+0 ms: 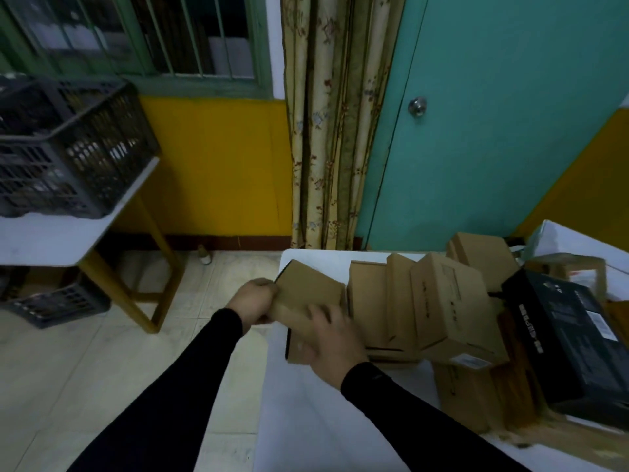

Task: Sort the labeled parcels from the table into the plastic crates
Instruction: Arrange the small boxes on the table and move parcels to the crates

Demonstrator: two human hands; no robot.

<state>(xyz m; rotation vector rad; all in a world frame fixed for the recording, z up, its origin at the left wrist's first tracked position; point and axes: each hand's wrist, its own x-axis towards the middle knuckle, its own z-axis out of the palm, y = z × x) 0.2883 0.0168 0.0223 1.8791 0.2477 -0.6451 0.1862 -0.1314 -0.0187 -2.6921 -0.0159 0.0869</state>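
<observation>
Both hands are clamped on one brown cardboard parcel (308, 294) at the left end of the white tabletop (323, 420): the left hand (253, 301) curls round its left edge while the right hand (335, 338) lies over its near top face with fingers spread, a two-sided hold that probably steadies the box so it can be lifted clear or turned to find its label. The parcel is tilted, its near end on or just above the tabletop (which of the two cannot be told). Just beside it to the right stands a crowded heap of more brown parcels (446, 308), some leaning on one another, and a black box (565, 338) with white print too blurred to read. A white label (471, 361) shows on one carton's lower edge, also illegible. A dark plastic crate (68, 148) sits on a separate table well apart to the left, likely the destination, and another crate (58, 304) rests on the floor beneath.
</observation>
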